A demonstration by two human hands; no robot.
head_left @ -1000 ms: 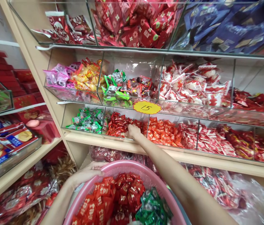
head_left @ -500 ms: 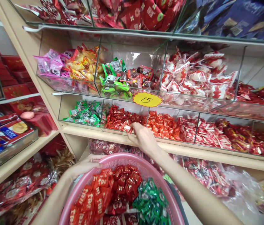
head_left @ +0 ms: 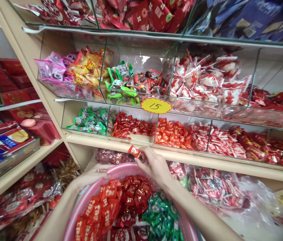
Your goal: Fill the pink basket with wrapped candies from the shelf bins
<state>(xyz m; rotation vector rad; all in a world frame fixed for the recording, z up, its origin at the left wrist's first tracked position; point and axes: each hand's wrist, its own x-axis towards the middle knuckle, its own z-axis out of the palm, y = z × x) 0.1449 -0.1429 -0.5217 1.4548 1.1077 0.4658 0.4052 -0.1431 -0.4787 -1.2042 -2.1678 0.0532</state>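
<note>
My left hand (head_left: 92, 175) grips the left rim of a pink plastic basket (head_left: 74, 209), its fingers over the edge. Above the basket's far rim, my right hand (head_left: 152, 164) pinches a small red wrapped candy (head_left: 134, 151) at the fingertips. Inside the basket lie orange-red packets (head_left: 99, 209), shiny dark red candies (head_left: 137, 194) and green wrapped candies (head_left: 161, 214). Just beyond my right hand, a shelf compartment holds red candies (head_left: 128, 125), with some of its floor showing at the front.
Clear dividers split the shelves. Green candies (head_left: 91, 120) sit left on the lower shelf, orange-red candies (head_left: 172, 134) farther right. A yellow price tag (head_left: 155, 105) reads 15. Below the wooden ledge (head_left: 196, 160) are bagged candies (head_left: 214, 187). Boxed biscuits (head_left: 13, 137) stand at left.
My right hand has drawn back from the red candy compartment toward the basket, bringing a red candy with it. My left hand stays on the rim.
</note>
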